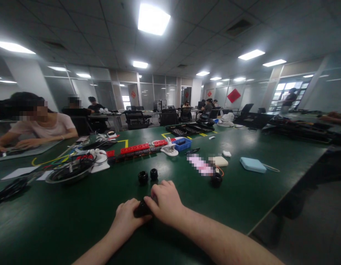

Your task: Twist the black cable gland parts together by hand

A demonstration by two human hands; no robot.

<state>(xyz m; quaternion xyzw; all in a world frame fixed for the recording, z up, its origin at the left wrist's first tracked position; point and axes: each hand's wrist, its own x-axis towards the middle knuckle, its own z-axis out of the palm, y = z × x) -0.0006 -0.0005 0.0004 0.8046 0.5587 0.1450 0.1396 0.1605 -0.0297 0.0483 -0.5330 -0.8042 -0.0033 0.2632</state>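
Observation:
Near the front of the green table, my left hand (128,217) has its fingers wrapped round a black part (142,209). My right hand (167,203) closes on the same part from the right, its thumb against the part's upper end. My fingers hide much of the piece. Just beyond my hands, a black ribbed round piece (143,177) stands on the table, with a smaller black one (154,174) close to its right. Another black round piece (216,179) lies farther right, beside a blurred pink item (200,165).
A metal bowl of cables (71,171) sits at left on the green table (104,198). Behind are red strips (135,148), a white stand (169,148) and a blue bin (182,144). A light blue case (252,165) lies right. A person (43,125) works at far left.

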